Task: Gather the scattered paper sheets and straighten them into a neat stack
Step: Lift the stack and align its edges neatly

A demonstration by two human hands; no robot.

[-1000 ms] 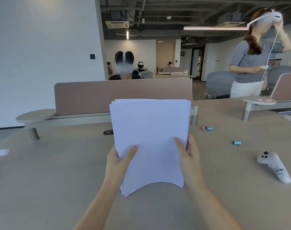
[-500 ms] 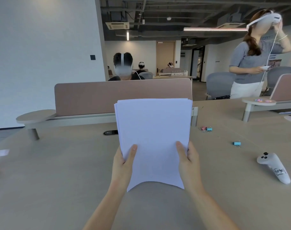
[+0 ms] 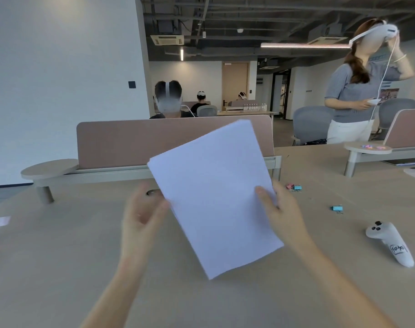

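Since 0.5 s ago, the stack of plain white paper sheets (image 3: 216, 197) has swung from upright to a tilt, its top edge now leaning to the right, and my left hand (image 3: 142, 214) has come off it. That hand now hovers just left of the stack, blurred, with fingers spread and nothing in it. My right hand (image 3: 281, 210) alone grips the stack at its right edge, thumb pressed on the front face and the other fingers hidden behind the paper. The stack is raised above the beige wooden desk (image 3: 60, 268), its lower corner pointing down toward me, and its top corner overlaps the dusty pink desk divider panel (image 3: 121, 143) behind it. The sheet edges look closely aligned. To the right of the stack, 1 blue binder clip (image 3: 337, 208) lies on the desk, and beyond it, farther right and nearer to me, lies a white handheld controller with black buttons (image 3: 388, 242).
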